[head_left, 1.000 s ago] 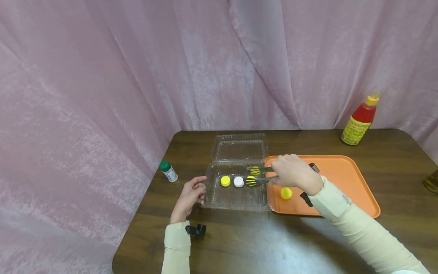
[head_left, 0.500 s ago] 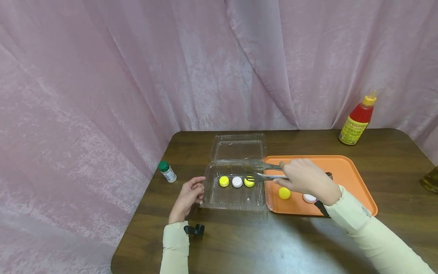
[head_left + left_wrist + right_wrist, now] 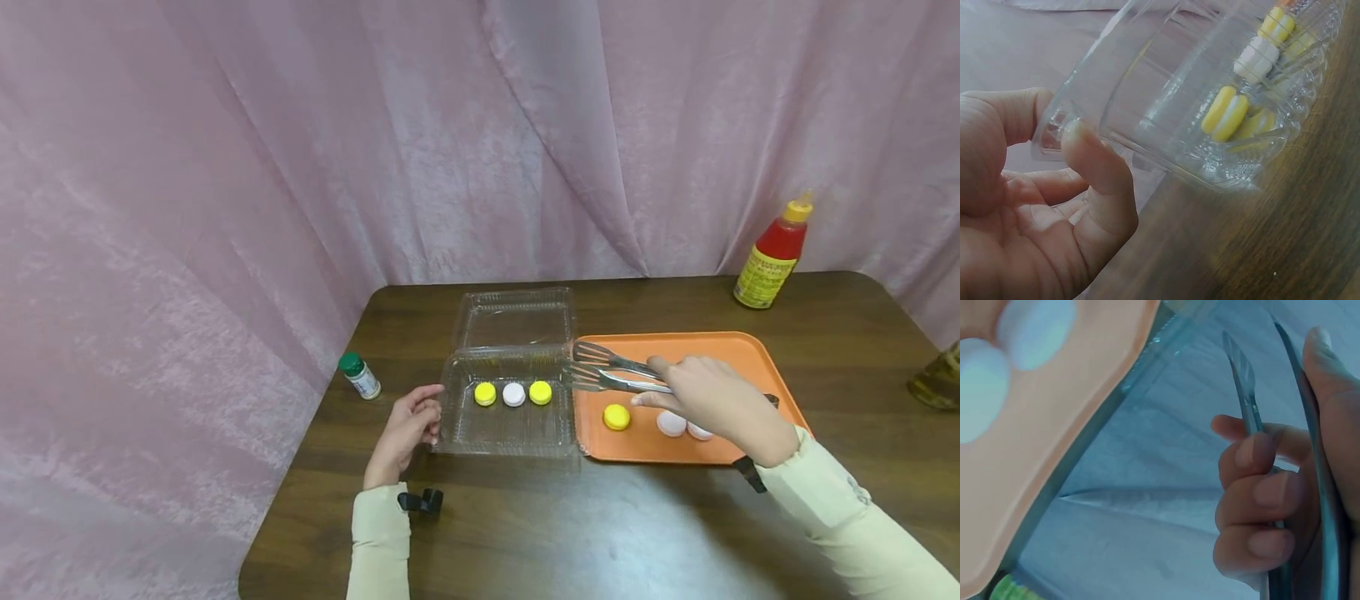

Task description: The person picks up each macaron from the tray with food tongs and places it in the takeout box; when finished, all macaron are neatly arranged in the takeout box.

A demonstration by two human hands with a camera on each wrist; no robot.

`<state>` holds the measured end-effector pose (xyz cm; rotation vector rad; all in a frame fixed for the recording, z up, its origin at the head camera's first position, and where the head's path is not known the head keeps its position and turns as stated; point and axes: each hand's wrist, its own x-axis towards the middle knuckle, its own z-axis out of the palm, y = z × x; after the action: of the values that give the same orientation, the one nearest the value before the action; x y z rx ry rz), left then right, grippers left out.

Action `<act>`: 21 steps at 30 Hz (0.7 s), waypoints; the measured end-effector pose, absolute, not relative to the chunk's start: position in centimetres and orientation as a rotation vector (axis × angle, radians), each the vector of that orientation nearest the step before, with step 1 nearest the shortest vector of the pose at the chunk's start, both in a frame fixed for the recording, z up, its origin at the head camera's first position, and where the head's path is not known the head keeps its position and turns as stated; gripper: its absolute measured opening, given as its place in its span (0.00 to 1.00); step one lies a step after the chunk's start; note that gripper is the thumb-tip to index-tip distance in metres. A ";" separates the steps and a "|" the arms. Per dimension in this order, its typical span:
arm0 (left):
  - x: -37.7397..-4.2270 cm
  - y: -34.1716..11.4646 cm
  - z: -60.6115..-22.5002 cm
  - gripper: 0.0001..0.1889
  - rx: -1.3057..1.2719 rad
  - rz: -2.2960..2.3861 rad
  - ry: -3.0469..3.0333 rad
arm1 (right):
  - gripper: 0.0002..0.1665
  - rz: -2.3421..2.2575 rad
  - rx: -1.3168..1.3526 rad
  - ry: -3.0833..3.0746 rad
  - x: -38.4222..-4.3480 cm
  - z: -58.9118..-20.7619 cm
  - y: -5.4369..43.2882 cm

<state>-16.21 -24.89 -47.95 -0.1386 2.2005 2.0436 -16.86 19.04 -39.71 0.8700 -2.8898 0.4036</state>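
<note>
In the left wrist view my left hand [image 3: 1097,181] pinches the rim of a clear plastic clamshell container [image 3: 495,432] between thumb and finger. Inside the container are a yellow macaron [image 3: 485,394], a white macaron [image 3: 513,394] and another yellow macaron [image 3: 540,392], lined up in a row. My right hand [image 3: 720,404] grips metal tongs [image 3: 633,385], whose slotted ends are spread with nothing between them, over the left edge of an orange tray [image 3: 738,357]. On that tray sit a yellow macaron [image 3: 617,417] and two white macarons [image 3: 671,423], one partly behind my hand.
A small green-capped bottle [image 3: 360,377] stands left of the container, whose lid [image 3: 517,321] lies back behind it. At the back right is a red sauce bottle [image 3: 772,254]. Part of a dark bottle [image 3: 937,379] shows at the right edge.
The tongs have come off the right-hand yellow macaron in the container, leaving it there. My right hand has moved right over the tray. My left hand keeps its place at the container.
</note>
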 end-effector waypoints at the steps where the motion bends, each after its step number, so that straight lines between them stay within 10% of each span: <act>1: -16.2 -24.9 -48.0 0.26 -0.139 2.044 2.198 | 0.25 0.406 0.862 -2.890 -16.8 -39.9 19.4; 21: -16.2 -24.9 -48.0 0.25 -0.134 2.066 2.191 | 0.26 0.263 0.638 -2.919 -14.1 -42.1 24.9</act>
<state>-16.21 -24.88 -47.95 -0.1337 2.1906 2.0657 -14.13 24.89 -42.08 0.6378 -2.9186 0.2626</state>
